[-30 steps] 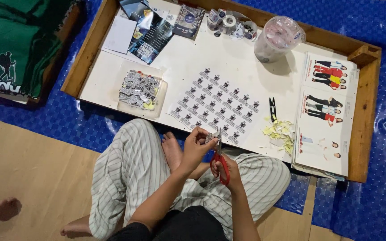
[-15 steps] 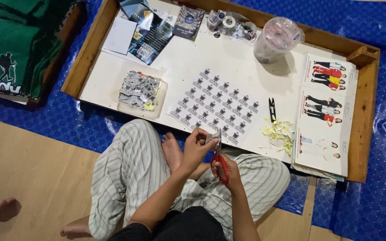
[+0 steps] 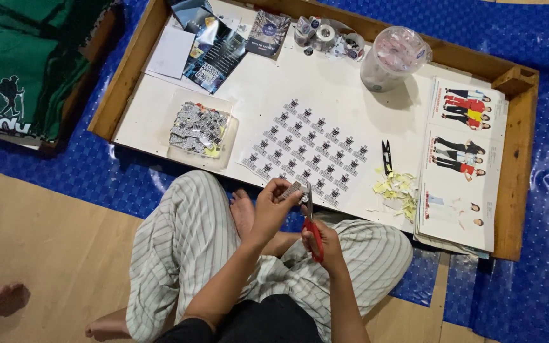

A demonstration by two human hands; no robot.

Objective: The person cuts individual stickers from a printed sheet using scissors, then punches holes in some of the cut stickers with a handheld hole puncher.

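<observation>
I sit cross-legged in striped trousers at a low white board with a wooden rim (image 3: 521, 159). My right hand (image 3: 325, 244) grips red-handled scissors (image 3: 312, 225), blades pointing up. My left hand (image 3: 273, 204) pinches a small strip of printed stickers (image 3: 291, 189) against the blades. In front of my hands lies a sticker sheet (image 3: 303, 152) with rows of small black-and-white labels.
A clear tray of cut stickers (image 3: 198, 130) sits at left. Yellow paper scraps (image 3: 398, 188) and small black snips (image 3: 386, 155) lie at right, beside printed sheets showing clothed figures (image 3: 460, 165). A plastic jar (image 3: 392, 57), tape rolls and booklets line the far edge. Green cloth (image 3: 20, 63) lies far left.
</observation>
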